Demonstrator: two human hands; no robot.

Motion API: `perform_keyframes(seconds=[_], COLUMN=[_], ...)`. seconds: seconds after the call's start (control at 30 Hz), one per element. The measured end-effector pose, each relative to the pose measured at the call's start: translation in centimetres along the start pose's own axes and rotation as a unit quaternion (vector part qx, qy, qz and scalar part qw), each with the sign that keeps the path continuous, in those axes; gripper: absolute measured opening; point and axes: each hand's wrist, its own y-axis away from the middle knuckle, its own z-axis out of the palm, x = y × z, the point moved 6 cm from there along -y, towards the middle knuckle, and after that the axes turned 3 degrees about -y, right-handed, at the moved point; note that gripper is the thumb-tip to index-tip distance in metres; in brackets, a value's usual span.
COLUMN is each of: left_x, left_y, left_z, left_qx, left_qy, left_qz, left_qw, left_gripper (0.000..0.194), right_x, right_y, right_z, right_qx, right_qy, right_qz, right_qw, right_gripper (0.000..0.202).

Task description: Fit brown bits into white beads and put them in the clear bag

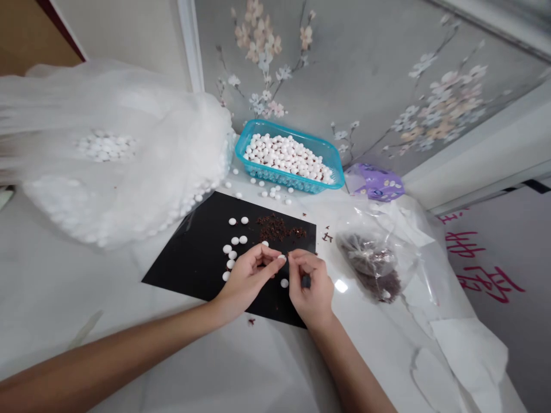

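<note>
Over a black mat (185,258), my left hand (249,275) pinches a small white ball (281,258) between thumb and forefinger. Just to its right, the thumb and forefinger of my right hand (313,289) are pressed together close to that ball. What they hold is too small to make out. Several loose white balls (232,255) lie on the mat left of my hands, and a single white ball (284,283) lies between my wrists. Behind my fingertips is a scattered heap of small dark brown pieces (273,229).
A blue basket (289,178) full of white balls stands against the flowered wall. At left bulges a big translucent bag (129,195) of white balls. On the right are a clear bag of brown pieces (385,284), a purple packet (381,182) and white paper (471,350).
</note>
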Motion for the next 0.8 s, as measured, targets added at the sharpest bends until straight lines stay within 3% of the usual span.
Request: perform_keyframes(seconds=[0.27,0.57,0.8], left_x=[-0.04,0.62,0.51], left_y=[0.07,0.14,0.09], left_z=[-0.17,-0.45,-0.52], left_qx=[0.009,0.033,0.031], left_qy=[0.008,-0.003,0.002], left_qz=[-0.003,-0.009,-0.005], left_qw=[1.000,0.999,1.000], left_gripper=[0.020,0.019,0.020], right_x=[-0.89,-0.70,-0.38], right_y=[-0.40,-0.50,-0.47], right_z=[0.10,0.67,0.89], right_qx=[-0.060,-0.128,-0.139], right_qy=[0.060,0.035,0.045], right_qz=[-0.078,-0.002,0.016], right_qw=[0.993,0.991,0.989], right_gripper=[0.016,0.007,0.012])
